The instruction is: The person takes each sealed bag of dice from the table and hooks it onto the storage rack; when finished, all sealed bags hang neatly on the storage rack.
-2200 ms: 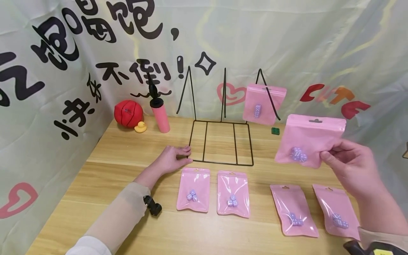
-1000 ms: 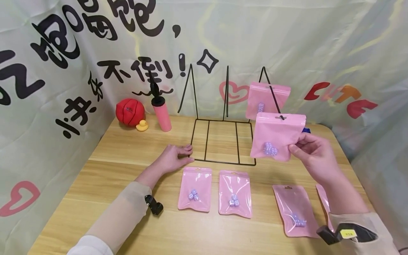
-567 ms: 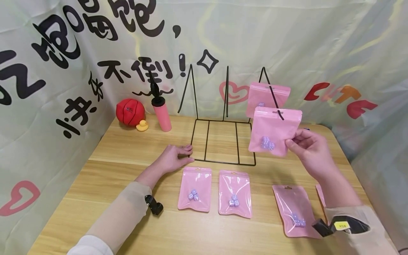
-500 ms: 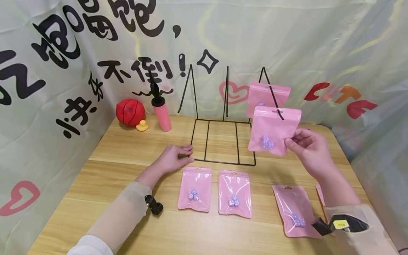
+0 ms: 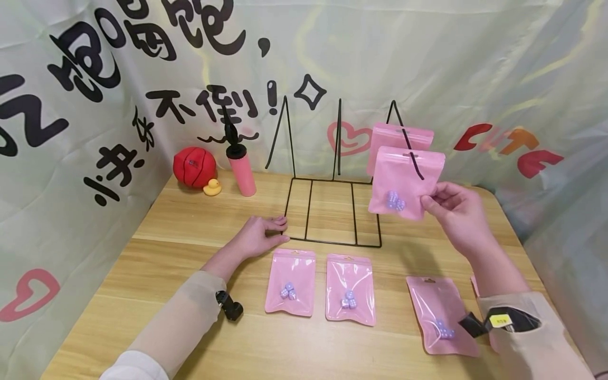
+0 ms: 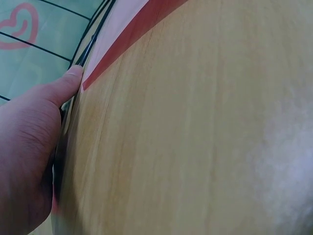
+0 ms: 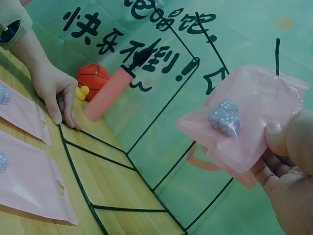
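In the head view my right hand (image 5: 453,211) pinches the lower right edge of a pink zip bag (image 5: 406,177) with purple dice (image 5: 395,201) inside. The right arm of a black wire display rack (image 5: 331,241) passes through this bag's hang hole, its tip in front. Behind it another pink zip bag (image 5: 380,134) hangs on the same arm, partly hidden. My left hand (image 5: 258,236) grips the rack's front left corner between thumb and fingers. The left wrist view shows its thumb (image 6: 66,85) against the wire.
Several pink dice bags lie flat in front: one at left (image 5: 291,274), one in the middle (image 5: 350,279), one at right (image 5: 439,311), another mostly under my right forearm. A red ball (image 5: 193,166), yellow duck (image 5: 212,187) and pink pump (image 5: 242,174) stand back left.
My right hand has brought the bag leftward from the right side onto the rack's right arm, then slid it back and up along it. My left hand has stayed at the rack corner.
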`<state>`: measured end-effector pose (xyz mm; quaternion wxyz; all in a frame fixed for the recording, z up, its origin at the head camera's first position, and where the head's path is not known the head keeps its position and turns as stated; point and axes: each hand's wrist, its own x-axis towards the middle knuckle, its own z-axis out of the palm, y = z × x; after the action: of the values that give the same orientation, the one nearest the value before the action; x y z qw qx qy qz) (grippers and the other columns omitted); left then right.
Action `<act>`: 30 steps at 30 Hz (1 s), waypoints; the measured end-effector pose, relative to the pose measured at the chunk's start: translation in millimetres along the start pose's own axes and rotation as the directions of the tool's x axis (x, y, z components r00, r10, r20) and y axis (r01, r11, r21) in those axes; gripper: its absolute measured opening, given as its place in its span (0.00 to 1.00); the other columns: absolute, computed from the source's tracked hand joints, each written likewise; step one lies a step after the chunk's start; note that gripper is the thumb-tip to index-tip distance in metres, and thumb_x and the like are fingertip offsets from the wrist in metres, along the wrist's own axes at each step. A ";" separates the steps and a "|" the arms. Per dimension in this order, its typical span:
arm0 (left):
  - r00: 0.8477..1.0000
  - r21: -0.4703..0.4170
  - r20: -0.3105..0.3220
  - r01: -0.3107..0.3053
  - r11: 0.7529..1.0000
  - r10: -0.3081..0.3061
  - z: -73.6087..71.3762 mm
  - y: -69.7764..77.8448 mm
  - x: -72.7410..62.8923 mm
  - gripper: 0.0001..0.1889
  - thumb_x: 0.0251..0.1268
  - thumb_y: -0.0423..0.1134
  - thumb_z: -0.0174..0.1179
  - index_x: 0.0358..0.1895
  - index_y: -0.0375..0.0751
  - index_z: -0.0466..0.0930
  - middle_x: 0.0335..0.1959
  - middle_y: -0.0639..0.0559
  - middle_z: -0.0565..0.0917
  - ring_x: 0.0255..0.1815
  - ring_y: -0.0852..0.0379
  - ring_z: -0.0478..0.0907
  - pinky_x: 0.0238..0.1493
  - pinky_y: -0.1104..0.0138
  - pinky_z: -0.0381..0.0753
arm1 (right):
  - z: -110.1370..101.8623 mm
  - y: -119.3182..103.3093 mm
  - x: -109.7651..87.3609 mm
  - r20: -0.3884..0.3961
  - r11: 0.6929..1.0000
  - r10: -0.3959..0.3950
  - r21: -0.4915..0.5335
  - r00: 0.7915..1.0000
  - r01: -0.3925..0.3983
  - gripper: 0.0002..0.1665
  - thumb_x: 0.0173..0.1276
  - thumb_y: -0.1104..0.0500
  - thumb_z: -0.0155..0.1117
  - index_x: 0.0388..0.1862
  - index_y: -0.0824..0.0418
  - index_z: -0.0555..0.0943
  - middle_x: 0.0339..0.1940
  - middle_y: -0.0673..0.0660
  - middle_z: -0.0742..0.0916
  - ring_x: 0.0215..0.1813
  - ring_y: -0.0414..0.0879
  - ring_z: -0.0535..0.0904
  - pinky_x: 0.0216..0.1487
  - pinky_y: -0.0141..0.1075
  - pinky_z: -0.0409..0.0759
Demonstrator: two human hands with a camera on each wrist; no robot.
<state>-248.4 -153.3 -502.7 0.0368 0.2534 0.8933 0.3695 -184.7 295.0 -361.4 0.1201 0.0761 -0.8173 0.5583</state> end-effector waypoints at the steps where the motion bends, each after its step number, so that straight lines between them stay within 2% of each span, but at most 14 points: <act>1: 1.000 0.002 -0.001 -0.003 1.000 0.003 0.0 -0.3 -0.3 0.22 0.67 0.47 0.76 0.59 0.39 0.87 0.67 0.50 0.81 0.71 0.53 0.76 0.75 0.57 0.69 | 0.3 0.1 1.4 0.001 1.000 0.008 -0.003 1.000 -0.008 0.07 0.75 0.68 0.68 0.47 0.72 0.83 0.35 0.48 0.88 0.35 0.42 0.80 0.34 0.25 0.80; 8: 1.000 0.006 -0.005 -0.018 1.000 0.018 0.0 -1.4 -1.4 0.22 0.68 0.48 0.76 0.59 0.39 0.88 0.67 0.50 0.81 0.71 0.53 0.76 0.75 0.56 0.69 | 3.9 2.3 11.6 -0.013 0.999 0.033 0.028 0.999 -0.033 0.11 0.77 0.65 0.68 0.47 0.74 0.81 0.35 0.48 0.89 0.35 0.41 0.80 0.34 0.25 0.80; 15: 1.000 0.009 -0.001 0.008 1.000 -0.008 0.2 -2.7 -1.1 0.22 0.68 0.49 0.75 0.60 0.41 0.88 0.68 0.52 0.80 0.72 0.54 0.74 0.75 0.57 0.68 | 6.9 4.1 18.5 -0.033 0.983 0.050 0.177 0.998 -0.043 0.07 0.74 0.68 0.70 0.44 0.72 0.81 0.35 0.50 0.90 0.36 0.40 0.82 0.34 0.24 0.80; 20: 1.000 0.011 0.007 0.023 1.000 -0.023 -0.1 -0.5 -0.5 0.22 0.68 0.49 0.75 0.60 0.42 0.87 0.68 0.53 0.80 0.73 0.54 0.74 0.76 0.58 0.67 | 4.0 3.2 18.5 -0.032 0.965 0.072 0.254 0.997 -0.061 0.08 0.73 0.67 0.72 0.45 0.71 0.84 0.36 0.51 0.91 0.38 0.40 0.86 0.39 0.24 0.83; 27: 1.000 0.010 0.001 0.008 1.000 -0.008 -0.3 -0.5 0.2 0.22 0.68 0.48 0.75 0.60 0.41 0.88 0.68 0.52 0.81 0.72 0.52 0.75 0.76 0.56 0.68 | -5.0 4.4 11.9 -0.030 0.943 0.068 0.329 0.997 -0.054 0.15 0.71 0.70 0.72 0.54 0.73 0.85 0.43 0.53 0.93 0.45 0.42 0.90 0.52 0.24 0.83; 30: 1.000 0.015 0.002 0.006 1.000 -0.006 -0.6 -0.4 0.4 0.22 0.68 0.49 0.75 0.60 0.41 0.88 0.68 0.52 0.81 0.73 0.52 0.75 0.76 0.56 0.67 | -11.8 5.0 4.0 -0.027 0.948 0.074 0.312 0.997 -0.062 0.18 0.71 0.69 0.73 0.57 0.74 0.84 0.47 0.53 0.93 0.49 0.42 0.90 0.54 0.25 0.83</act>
<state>-249.0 -153.7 -502.4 0.0370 0.2512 0.8967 0.3625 -188.5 307.8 -360.7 0.1031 0.0550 -0.7191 0.6851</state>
